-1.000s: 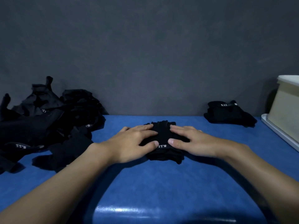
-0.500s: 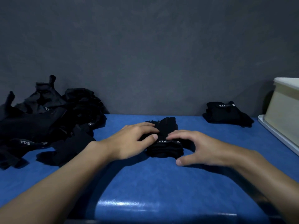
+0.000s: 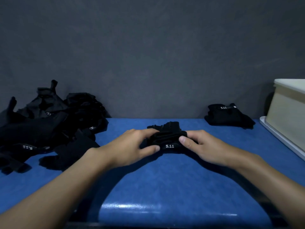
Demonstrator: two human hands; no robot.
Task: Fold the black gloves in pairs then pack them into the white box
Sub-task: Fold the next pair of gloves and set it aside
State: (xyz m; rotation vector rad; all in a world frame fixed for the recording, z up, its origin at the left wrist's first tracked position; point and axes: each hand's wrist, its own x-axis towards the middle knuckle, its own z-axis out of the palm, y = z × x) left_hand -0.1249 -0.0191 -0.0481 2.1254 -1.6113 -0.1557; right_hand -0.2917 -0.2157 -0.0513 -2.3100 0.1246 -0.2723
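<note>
A folded pair of black gloves [image 3: 168,139] with a white "5.11" mark lies on the blue table [image 3: 165,176] in the middle. My left hand [image 3: 132,146] grips its left side and my right hand [image 3: 203,146] grips its right side, thumbs on the near edge. A loose pile of black gloves [image 3: 49,126] covers the far left of the table. Another folded pair [image 3: 229,116] rests at the back right. The white box [image 3: 288,109] stands at the right edge; its inside is hidden.
The box sits on a white lid or tray [image 3: 280,138] along the right side. A dark grey wall [image 3: 148,55] closes off the back of the table. Bare blue surface lies between my arms and the table's near edge.
My hands went from pressing flat on the folded pair to gripping it from both sides. The right hand came off its top and closed on its right edge.
</note>
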